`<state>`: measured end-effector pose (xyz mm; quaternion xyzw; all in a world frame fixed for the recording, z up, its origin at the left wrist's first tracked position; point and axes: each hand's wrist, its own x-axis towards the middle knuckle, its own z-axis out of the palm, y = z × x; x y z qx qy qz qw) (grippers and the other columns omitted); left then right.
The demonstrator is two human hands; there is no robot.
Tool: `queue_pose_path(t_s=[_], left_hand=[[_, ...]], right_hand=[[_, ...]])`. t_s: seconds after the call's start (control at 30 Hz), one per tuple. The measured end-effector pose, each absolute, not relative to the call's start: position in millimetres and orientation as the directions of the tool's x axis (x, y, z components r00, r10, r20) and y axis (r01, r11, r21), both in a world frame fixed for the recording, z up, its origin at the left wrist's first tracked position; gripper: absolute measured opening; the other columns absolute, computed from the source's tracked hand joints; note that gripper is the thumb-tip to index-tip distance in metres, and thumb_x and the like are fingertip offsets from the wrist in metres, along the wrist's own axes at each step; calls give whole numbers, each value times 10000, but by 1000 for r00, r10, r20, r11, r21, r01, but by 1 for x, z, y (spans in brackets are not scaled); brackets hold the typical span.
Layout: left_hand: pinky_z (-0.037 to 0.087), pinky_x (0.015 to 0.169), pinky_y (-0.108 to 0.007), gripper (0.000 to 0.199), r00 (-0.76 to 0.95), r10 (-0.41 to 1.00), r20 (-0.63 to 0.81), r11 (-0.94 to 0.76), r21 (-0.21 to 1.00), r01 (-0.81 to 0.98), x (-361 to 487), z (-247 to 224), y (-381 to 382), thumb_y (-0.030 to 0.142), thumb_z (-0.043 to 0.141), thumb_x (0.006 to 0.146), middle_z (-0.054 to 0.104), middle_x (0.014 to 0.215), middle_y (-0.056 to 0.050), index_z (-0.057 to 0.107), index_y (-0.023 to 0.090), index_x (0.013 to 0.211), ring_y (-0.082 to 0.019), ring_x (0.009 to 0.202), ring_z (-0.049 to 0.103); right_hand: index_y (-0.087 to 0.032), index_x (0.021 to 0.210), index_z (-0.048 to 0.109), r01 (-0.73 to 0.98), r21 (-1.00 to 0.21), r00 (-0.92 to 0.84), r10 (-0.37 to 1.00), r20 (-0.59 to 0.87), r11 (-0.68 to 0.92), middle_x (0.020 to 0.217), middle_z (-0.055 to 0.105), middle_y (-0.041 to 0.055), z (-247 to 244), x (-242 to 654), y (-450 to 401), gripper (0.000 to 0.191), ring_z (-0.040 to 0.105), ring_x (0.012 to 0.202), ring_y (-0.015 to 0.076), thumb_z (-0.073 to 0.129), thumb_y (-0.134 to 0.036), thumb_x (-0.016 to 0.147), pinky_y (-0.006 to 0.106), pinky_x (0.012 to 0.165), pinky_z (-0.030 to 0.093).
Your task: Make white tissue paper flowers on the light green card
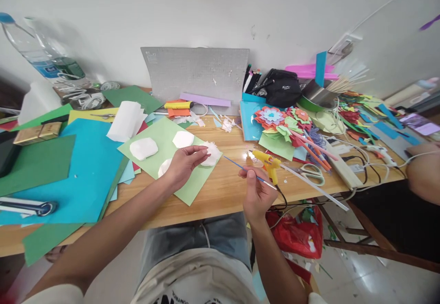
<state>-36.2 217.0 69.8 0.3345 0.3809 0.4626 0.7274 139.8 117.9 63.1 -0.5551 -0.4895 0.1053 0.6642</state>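
Observation:
My left hand [184,165] is closed in a pinch at the left edge of a fringed white paper piece [212,155], on the right corner of a light green sheet [189,194]. Two more white paper pieces, one at the left [143,149] and one at the back [183,139], lie on that sheet; another [164,167] is partly hidden by my hand. My right hand [258,194] grips a thin blue stick [235,163], its tip pointing left toward the fringed piece. Just behind this hand lies a yellow glue gun [267,160] with a long clear glue stick.
A folded white paper stack [125,121] and blue sheets [92,157] lie left. Scissors [311,173], paper flowers [270,118] and a power strip [343,166] are on the right. A grey cutting mat [195,73] leans on the wall. Another person's arm [424,171] shows far right.

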Motion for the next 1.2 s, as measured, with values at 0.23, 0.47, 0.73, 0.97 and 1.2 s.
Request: queue_pose_path(t_s=[0.23,0.47,0.73,0.97,1.2], left_hand=[[481,984,-354,333,211,956,-204,271,889,-369,-36,67,213,316,844,652,736,941,-77,767,145,927,-178,904,659],[491,836,-295,247,88,991,-97,119,947,-298,-42,74,223,348,836,647,706,843,-33,741,172,792,-149,815,626],[477,647,-262,233,109,994,26,-19,997,-71,-46,75,227,353,766,714,668,701,-23,699,155,816,-140,671,617],[498,674,-286,263,173,985,19,-26,999,37,-44,75,224,385,752,719,696,750,-50,655,158,812,-181,714,666],[451,660,-260,230,171,984,42,-87,961,263,-44,72,223,387,713,744,695,788,-41,702,169,818,-161,730,611]], right_hand=[[-213,851,699,363,-821,408,718,565,440,742,670,17,73,127,115,174,631,693,162,545,-252,923,303,645,508],[-212,861,693,382,-819,400,722,565,429,770,680,29,68,128,125,172,649,705,170,543,-268,924,328,676,533],[-198,845,688,438,-822,284,812,510,363,759,685,30,61,128,135,206,651,749,167,527,-290,936,321,741,531],[-203,898,695,465,-814,246,832,497,349,831,714,50,53,123,149,208,671,792,174,515,-297,943,313,740,542],[-205,879,691,444,-817,206,846,492,368,827,720,47,54,116,158,220,677,792,166,504,-296,948,293,726,548]])
